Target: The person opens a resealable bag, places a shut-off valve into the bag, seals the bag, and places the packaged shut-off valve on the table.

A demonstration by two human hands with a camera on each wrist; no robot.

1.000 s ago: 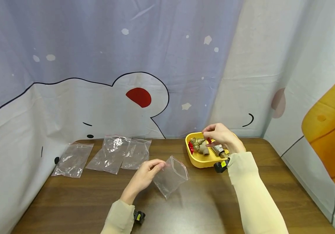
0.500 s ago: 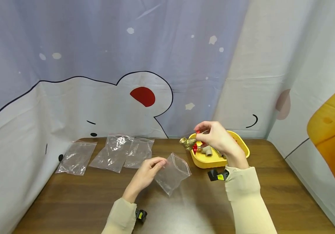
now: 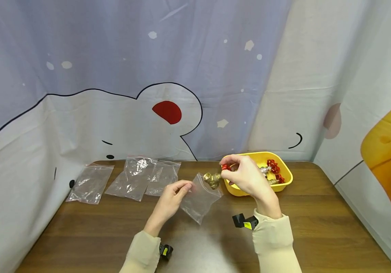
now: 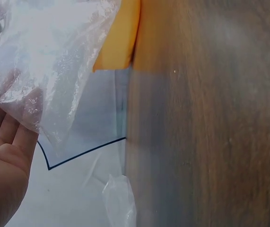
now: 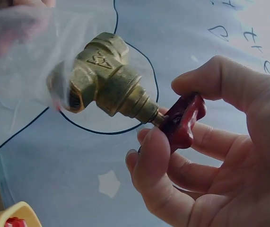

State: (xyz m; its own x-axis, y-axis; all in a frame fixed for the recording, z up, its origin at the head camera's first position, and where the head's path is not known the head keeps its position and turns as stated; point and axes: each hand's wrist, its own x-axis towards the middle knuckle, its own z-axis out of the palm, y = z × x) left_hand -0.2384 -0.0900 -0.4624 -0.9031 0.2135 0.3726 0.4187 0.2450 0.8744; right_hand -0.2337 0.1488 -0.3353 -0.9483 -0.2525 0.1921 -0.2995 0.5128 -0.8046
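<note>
So the biggest thing here is the printed cloth (image 3: 113, 45) hanging behind everything, cartoon outlines on pale blue and white. In front of it there's a brown wood-look counter (image 3: 318, 223). A yellow tub (image 3: 287, 177) sits at the back right of it, partly blocked from the head view by an arm. Back left you've got some clear flat bags (image 3: 90, 184), one off to the side and the others overlapping.

Another clear bag, the held zip bag (image 3: 198, 204), is up in front of those, corner pinched between the fingers and thumb of the left hand (image 3: 169, 203). The right hand (image 3: 246, 176) has its fingers clamped on the red handle of a brass valve (image 3: 212, 181). That valve is right at the bag's mouth, one end showing through the plastic from the right wrist; can't tell if it's actually inside. Smaller stuff: metal fittings (image 3: 264, 170) in the tub, plus that red handle (image 5: 187, 123) on the valve.
</note>
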